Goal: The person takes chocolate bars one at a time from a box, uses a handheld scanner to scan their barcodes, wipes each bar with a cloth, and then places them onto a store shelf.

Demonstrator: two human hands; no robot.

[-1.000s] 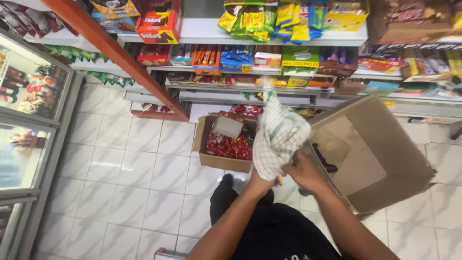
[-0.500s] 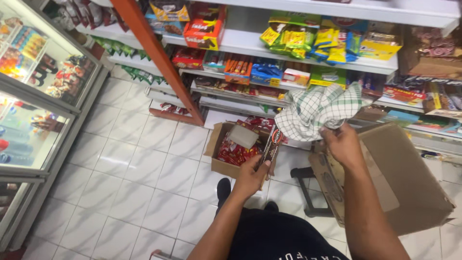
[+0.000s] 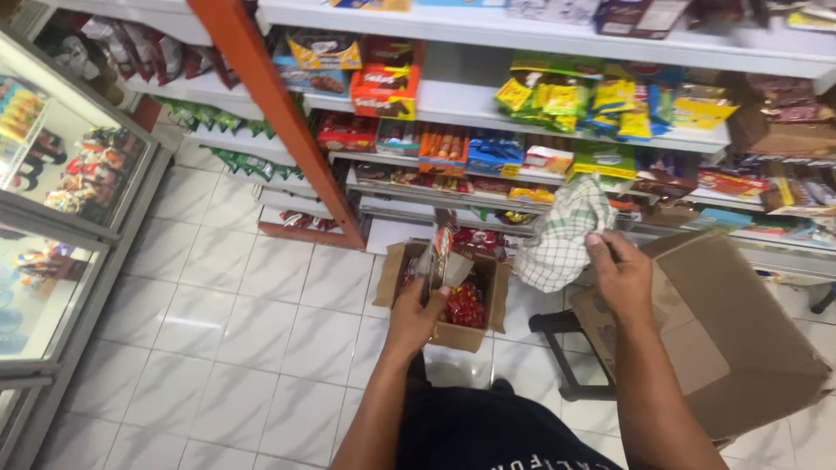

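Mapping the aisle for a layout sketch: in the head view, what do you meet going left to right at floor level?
Glass cooler → orange shelf post → left hand with a snack pack → checked cloth → right hand → big cardboard box.

**A small grocery shop**

White shelves (image 3: 488,104) run along the wall, packed with rows of bright snack packets (image 3: 575,100) and boxes. A glass-fronted chiller (image 3: 61,200) stands to one side. Open cardboard cartons (image 3: 723,348) of stock sit on the white tiled floor (image 3: 226,331).

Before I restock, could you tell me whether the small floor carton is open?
Open: the small cardboard carton has its flaps spread, red packets showing inside.
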